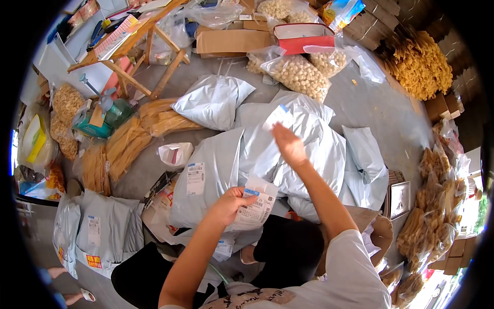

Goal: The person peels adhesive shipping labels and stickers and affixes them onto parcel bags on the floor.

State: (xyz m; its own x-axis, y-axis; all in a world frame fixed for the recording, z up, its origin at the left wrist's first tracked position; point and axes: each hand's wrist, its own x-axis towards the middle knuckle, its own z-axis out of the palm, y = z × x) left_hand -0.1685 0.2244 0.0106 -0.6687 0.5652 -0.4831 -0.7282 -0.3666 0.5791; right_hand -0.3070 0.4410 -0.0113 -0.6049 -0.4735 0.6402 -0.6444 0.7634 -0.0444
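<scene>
My left hand (232,207) pinches printed shipping labels (258,206) between thumb and fingers, above the near edge of the packed bags. My right hand (289,146) reaches forward, its fingers on the lower edge of a white shipping label (277,118) with a blue mark. That label lies over a large grey plastic mailing bag (260,149); whether it touches the bag is hard to tell. Beside my left forearm, another grey mailing bag (208,165) carries a shipping label (195,178) on its side. A smaller grey bag (213,102) sits farther back.
More grey bags (110,232) stand at the lower left. Bundles of long tan dried food (128,141) lie on the left, near a wooden stool (154,77). Clear bags of pale puffed pieces (298,74) and a red box (303,41) are behind. An open carton (381,234) stands at right.
</scene>
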